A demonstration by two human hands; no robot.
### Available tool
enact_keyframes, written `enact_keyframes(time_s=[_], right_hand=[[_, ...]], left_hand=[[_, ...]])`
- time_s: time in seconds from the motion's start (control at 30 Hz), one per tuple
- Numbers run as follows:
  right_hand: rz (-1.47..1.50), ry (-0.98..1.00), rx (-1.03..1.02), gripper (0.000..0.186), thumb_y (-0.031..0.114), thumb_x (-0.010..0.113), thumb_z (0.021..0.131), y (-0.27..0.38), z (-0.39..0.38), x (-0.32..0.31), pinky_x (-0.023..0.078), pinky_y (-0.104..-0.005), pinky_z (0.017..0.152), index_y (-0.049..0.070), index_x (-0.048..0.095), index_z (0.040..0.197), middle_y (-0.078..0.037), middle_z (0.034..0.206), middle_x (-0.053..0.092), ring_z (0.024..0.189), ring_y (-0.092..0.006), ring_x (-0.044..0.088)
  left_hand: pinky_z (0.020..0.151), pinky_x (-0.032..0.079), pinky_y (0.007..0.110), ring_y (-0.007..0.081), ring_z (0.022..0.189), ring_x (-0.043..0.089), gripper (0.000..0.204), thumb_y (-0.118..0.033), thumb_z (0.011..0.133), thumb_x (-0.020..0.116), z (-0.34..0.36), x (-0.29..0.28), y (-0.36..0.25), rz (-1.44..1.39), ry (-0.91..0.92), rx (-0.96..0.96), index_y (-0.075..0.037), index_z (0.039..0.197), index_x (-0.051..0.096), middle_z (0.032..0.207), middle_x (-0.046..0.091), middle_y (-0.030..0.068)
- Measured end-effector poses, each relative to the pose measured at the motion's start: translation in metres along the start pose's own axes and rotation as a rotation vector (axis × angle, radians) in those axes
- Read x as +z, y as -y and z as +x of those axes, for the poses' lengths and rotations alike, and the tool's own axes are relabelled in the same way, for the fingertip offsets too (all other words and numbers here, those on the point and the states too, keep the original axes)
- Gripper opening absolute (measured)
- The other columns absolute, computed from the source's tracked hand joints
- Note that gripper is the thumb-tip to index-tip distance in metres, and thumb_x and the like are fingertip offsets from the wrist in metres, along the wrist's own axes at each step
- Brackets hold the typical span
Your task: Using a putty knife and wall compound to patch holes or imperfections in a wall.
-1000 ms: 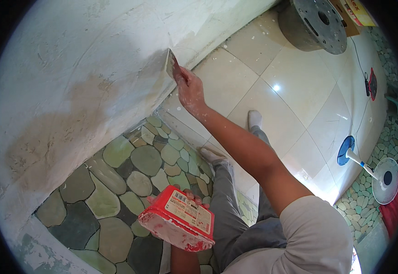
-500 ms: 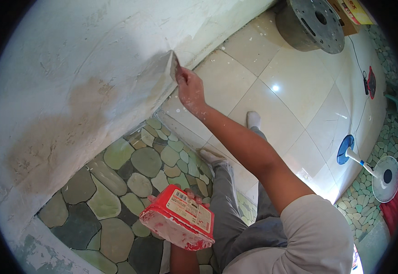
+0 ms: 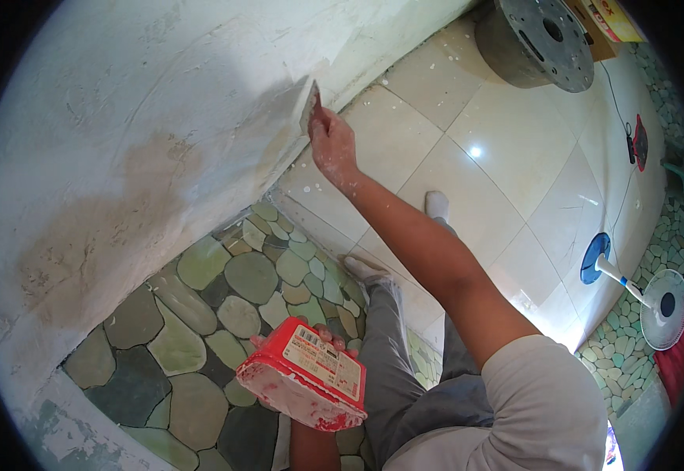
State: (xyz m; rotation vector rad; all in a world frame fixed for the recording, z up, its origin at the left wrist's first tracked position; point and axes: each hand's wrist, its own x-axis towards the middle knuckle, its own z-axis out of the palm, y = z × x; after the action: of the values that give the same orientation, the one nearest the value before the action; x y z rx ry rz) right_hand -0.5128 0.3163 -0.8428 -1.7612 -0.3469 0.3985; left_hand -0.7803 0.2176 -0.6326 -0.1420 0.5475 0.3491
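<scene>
My right hand [image 3: 333,147] is closed around a putty knife [image 3: 309,108], whose blade lies against the whitish plastered wall [image 3: 193,71] low down, near the floor. A brownish patch [image 3: 110,216] marks the wall to the left. My left hand [image 3: 337,339] grips a red plastic tub [image 3: 299,369] from beneath and behind, its fingertips showing over the far side. The tub is tilted, with a pale label on its side and white paste smeared along its rim. How much paste is inside cannot be seen fully.
Green and grey stone-pattern flooring [image 3: 197,408] meets cream tiles [image 3: 483,165] spotted with white. A dark metal drum [image 3: 514,55] and cardboard box [image 3: 602,49] stand at the far right. A white fan [image 3: 663,309] with a blue base [image 3: 594,257] and a cord lie rightward.
My right hand and the putty knife have moved slightly right and up along the wall. The tub in my left hand has shifted a little to the left.
</scene>
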Motion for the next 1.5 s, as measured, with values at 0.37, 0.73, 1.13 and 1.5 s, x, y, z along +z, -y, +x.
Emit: enact_keyframes(time_s=[0.37,0.73,1.13,1.5], right_hand=[[0.076,-0.033,-0.004,0.021,0.012,0.045,0.09,0.0,-0.005,0.004,0.046,-0.0465,0.081,-0.001,0.062,0.094,-0.024,0.085,0.062,0.09,-0.0402,0.059],[0.601,0.254,0.235,0.023,0.014,0.053,0.096,0.023,-0.026,-0.047,0.046,-0.0259,0.057,0.001,0.06,0.113,-0.004,0.085,0.063,0.068,-0.0094,0.056],[1.202,0.163,0.732,0.041,0.016,0.06,0.093,0.175,-0.085,-0.285,0.051,-0.0424,0.092,0.006,0.046,0.13,-0.01,0.126,0.057,0.113,-0.0227,0.059],[1.162,0.064,0.468,0.034,0.01,0.06,0.093,0.34,-0.088,-0.48,0.053,-0.0351,0.088,0.002,0.052,0.125,-0.01,0.115,0.064,0.105,-0.0203,0.063]], left_hand=[[0.105,0.035,0.056,0.0365,0.114,0.049,0.096,-0.085,0.078,0.032,0.001,0.006,0.008,-0.055,0.004,0.009,-0.002,0.122,0.052,0.118,0.052,0.0187],[0.109,0.031,0.058,0.0351,0.12,0.046,0.077,-0.07,0.087,0.042,-0.016,-0.004,0.011,0.018,0.055,0.095,-0.008,0.132,0.046,0.124,0.049,0.0164],[0.112,0.025,0.057,0.0328,0.129,0.043,0.067,-0.057,0.091,0.044,0.012,0.078,0.05,0.233,0.128,0.183,-0.013,0.142,0.038,0.141,0.041,0.0132],[0.108,0.03,0.06,0.033,0.129,0.044,0.072,-0.066,0.089,0.038,0.107,0.183,0.167,0.265,0.267,-0.082,-0.017,0.142,0.039,0.142,0.044,0.0106]])
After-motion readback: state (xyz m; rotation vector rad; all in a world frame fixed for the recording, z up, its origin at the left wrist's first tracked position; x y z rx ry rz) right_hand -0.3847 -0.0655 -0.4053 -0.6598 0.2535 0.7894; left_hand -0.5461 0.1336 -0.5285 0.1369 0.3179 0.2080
